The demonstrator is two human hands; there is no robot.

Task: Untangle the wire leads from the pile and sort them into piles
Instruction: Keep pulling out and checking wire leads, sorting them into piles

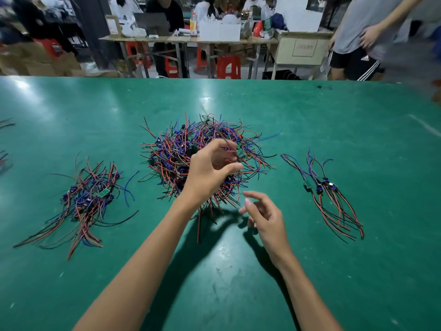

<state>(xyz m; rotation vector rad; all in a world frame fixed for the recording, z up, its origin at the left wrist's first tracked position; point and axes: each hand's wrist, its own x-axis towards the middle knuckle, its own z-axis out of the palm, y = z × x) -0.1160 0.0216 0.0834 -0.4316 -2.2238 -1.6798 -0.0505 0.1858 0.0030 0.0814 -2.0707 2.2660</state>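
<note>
The left hand (210,169) is raised over the big tangled pile (202,158) in the middle of the counter (334,120), with thumb and fingertips pinching a small green board (239,152) whose wires trail back into the heap. The right hand (265,215) hovers just in front of the pile, toward the near edge, fingers loosely spread and holding nothing.

The main risk, as I judge it, is that the pinched lead is still caught among its neighbours. A straight pull upward could drag a clump of red, blue and black wires with it, scattering the heap toward the sorted piles or tightening the knot. A hard tug on the board alone could also strain the joints where its wires meet it. With the free hand off the heap, nothing pins the rest down. Motion blur around the board makes it hard to tell how many wires hang from it or whether they are free.

The board sits at the left fingertips, above the right part of the heap. The left sorted pile (88,199) lies toward the counter's left edge, and the smaller right sorted pile (327,194) toward its right edge; both lie well apart from the heap.
</note>
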